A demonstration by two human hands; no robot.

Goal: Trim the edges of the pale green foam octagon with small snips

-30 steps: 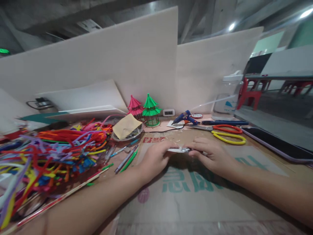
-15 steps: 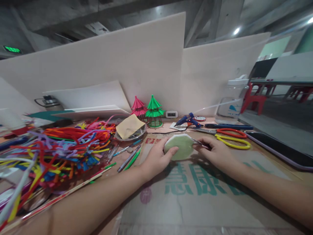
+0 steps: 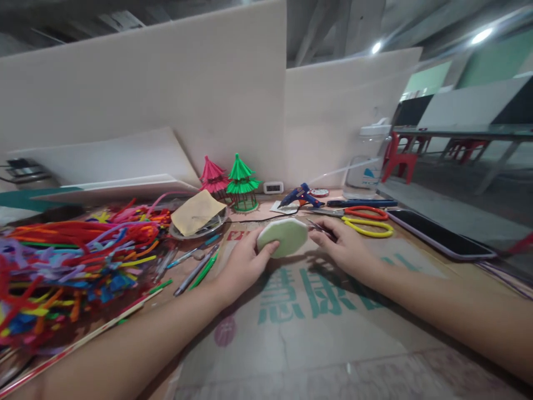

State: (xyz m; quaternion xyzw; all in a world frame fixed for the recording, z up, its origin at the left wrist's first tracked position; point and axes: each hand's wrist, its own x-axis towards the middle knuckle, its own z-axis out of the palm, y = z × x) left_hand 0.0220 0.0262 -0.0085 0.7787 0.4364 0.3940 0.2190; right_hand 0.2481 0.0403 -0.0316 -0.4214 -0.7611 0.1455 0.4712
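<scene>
My left hand (image 3: 245, 260) grips a pale green, many-sided flat piece with a white edge (image 3: 285, 238), thumb on its face and fingers behind. The piece is tilted up above a brown board with green printed characters (image 3: 283, 333). Just right of it, my right hand (image 3: 339, 243) is closed around a slim dark pointed tool (image 3: 322, 228). Its tip lies near the piece's right edge, slightly apart; most of its body is hidden by the fingers, so its kind is unclear.
Colourful pipe cleaners (image 3: 91, 250) pile up at left, beside pens (image 3: 200, 272) and a dish under yellow paper (image 3: 197, 214). Behind stand red and green pagoda models (image 3: 242, 186), a glue gun (image 3: 300, 197), scissors (image 3: 366, 222), a phone (image 3: 437, 233) and a bottle (image 3: 366, 161).
The view has turned right, so everything sits further left in the picture. My right hand and its tool have drawn slightly away from the green piece, which my left hand still holds.
</scene>
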